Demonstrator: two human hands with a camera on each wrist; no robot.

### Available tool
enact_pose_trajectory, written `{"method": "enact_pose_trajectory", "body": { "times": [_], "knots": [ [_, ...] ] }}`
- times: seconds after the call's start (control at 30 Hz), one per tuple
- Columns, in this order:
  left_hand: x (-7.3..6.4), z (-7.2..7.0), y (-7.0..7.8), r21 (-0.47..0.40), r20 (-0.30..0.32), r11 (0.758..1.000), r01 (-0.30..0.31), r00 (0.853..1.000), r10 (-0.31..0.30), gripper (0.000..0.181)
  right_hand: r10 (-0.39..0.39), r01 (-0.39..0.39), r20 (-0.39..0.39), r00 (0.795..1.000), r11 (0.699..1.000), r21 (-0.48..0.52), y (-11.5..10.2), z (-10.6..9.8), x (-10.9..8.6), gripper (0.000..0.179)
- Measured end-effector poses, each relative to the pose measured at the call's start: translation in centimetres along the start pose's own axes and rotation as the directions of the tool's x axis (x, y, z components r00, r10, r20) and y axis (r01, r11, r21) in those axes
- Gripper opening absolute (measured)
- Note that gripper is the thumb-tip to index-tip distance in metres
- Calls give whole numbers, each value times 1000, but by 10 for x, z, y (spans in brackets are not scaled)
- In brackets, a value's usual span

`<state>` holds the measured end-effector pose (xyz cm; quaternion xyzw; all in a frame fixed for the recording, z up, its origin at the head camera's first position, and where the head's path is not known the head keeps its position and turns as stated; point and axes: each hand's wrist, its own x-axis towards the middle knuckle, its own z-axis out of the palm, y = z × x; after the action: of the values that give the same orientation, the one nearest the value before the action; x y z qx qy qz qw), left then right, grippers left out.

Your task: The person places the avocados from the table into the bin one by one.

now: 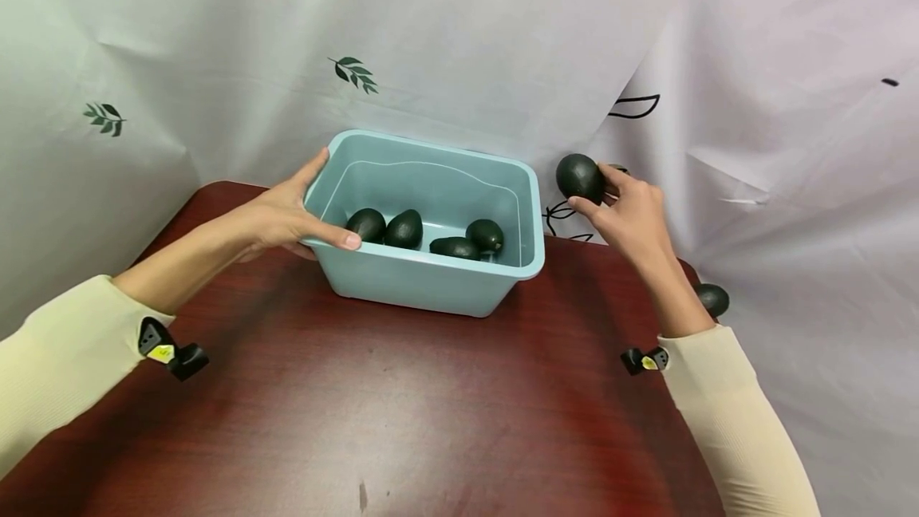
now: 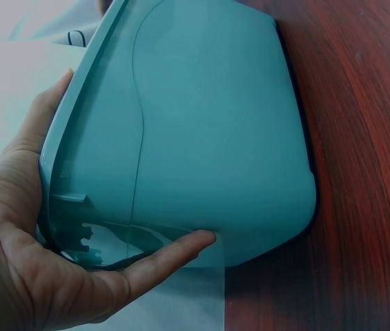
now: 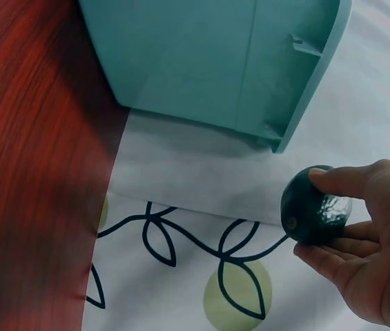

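A light blue plastic bin [image 1: 424, 282] stands near the far side of the table, with several dark green avocados [image 1: 404, 230] on its floor. My left hand [image 1: 287, 214] grips the bin's left end, thumb along the front rim; in the left wrist view the hand [image 2: 50, 255] spans its corner. To the right of the bin, my right hand [image 1: 628, 210] holds an avocado [image 1: 577, 177] between thumb and fingers. In the right wrist view that avocado [image 3: 308, 207] is apart from the bin and over the patterned cloth.
Another avocado [image 1: 712, 299] is partly hidden behind my right forearm, by the table's right edge. White cloth [image 1: 459, 38] with leaf prints hangs behind the dark red-brown table [image 1: 402, 413]. Black looped lines [image 1: 562, 212] show on the cloth right of the bin.
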<state>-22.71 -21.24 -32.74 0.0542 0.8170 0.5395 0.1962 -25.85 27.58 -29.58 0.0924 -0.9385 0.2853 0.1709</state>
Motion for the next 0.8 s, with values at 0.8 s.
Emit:
{"method": "enact_pose_trajectory", "body": {
  "times": [0.8],
  "knots": [
    [0, 0, 0, 9, -9, 1000, 4, 1000, -4, 151, -48, 48, 3, 999, 998, 38, -24, 11, 8, 63]
  ]
}}
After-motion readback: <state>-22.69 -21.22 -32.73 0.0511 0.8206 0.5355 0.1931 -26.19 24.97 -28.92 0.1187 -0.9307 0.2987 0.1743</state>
